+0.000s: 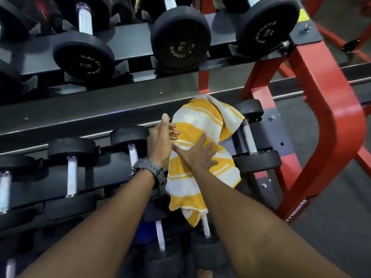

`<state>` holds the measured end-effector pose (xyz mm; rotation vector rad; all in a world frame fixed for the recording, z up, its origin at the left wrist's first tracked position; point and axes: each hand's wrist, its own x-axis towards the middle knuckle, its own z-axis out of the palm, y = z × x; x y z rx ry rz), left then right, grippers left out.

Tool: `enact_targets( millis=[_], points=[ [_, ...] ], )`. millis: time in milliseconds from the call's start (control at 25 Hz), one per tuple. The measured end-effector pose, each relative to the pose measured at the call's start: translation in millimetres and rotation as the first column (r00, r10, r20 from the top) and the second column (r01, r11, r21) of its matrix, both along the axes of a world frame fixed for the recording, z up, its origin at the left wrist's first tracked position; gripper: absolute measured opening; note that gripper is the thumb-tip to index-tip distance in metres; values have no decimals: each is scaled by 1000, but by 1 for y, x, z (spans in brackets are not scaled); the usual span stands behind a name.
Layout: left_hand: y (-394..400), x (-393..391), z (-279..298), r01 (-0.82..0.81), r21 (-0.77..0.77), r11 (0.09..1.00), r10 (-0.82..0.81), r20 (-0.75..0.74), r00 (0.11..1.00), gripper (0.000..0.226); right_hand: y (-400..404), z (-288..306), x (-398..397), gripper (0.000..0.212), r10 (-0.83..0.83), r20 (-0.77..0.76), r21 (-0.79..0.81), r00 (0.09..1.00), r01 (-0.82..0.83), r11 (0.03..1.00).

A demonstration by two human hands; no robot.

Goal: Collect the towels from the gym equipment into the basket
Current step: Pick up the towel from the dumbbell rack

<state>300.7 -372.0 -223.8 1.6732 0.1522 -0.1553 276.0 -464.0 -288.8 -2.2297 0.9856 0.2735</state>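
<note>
A yellow-and-white striped towel (202, 157) lies draped over the dumbbells on the middle shelf of the rack, with its lower end hanging toward the shelf below. My right hand (197, 155) rests flat on the towel's middle, fingers spread. My left hand (162, 141), a dark watch on its wrist, is at the towel's left edge. Its thumb is raised and its bent fingers touch the cloth without closing on it. No basket is in view.
Black dumbbells (84, 55) fill the upper shelf and more (255, 143) sit beside the towel on the middle shelf. The rack's red steel frame (325, 117) runs down the right side. Dark gym floor (341, 227) lies to the right.
</note>
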Motion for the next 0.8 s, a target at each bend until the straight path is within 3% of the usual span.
enact_targets(
  millis=[80,160,240,360,520,800],
  points=[
    [2,1,-10,4,19,1000,-4,-2,1000,69,8,-21,-1,117,130,-11,-56,991,-130,990],
    [4,0,-15,6,29,1000,-7,6,1000,66,6,-34,-3,88,229,73,-223,971,-207,952],
    [10,1,-11,3,26,1000,-3,15,1000,65,1,-30,-7,69,222,180,-307,958,-160,938],
    [16,11,16,-17,-8,1000,18,72,997,70,-11,7,-6,65,136,329,-223,935,-63,973],
    [26,30,91,-21,-56,998,32,215,976,73,-18,101,10,57,52,565,-71,823,-15,997],
    [69,34,260,-41,-50,998,62,571,819,66,6,304,23,60,204,832,-192,516,-76,978]
  ],
)
